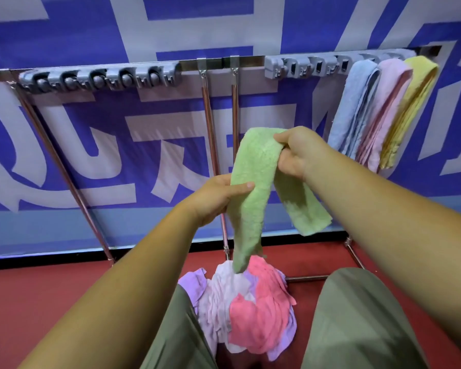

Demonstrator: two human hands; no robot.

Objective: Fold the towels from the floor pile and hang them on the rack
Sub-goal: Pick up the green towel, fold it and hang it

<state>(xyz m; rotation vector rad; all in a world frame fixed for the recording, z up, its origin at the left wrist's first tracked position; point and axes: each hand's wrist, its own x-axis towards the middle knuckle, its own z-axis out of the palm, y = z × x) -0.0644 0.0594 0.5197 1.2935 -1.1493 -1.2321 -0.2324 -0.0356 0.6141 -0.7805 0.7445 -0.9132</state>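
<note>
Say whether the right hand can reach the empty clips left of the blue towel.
Probably yes: the right hand, gripping the green towel, is below the empty clips, and nothing shows in the space between them.

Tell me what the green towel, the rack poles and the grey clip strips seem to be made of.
The green towel: soft terry-like cloth, matte and fuzzy, draping limply. The rack poles: likely metal, glossy with bright reflective streaks. The grey clip strips: probably moulded plastic, dull satin, with uniform shaped slots.
</note>
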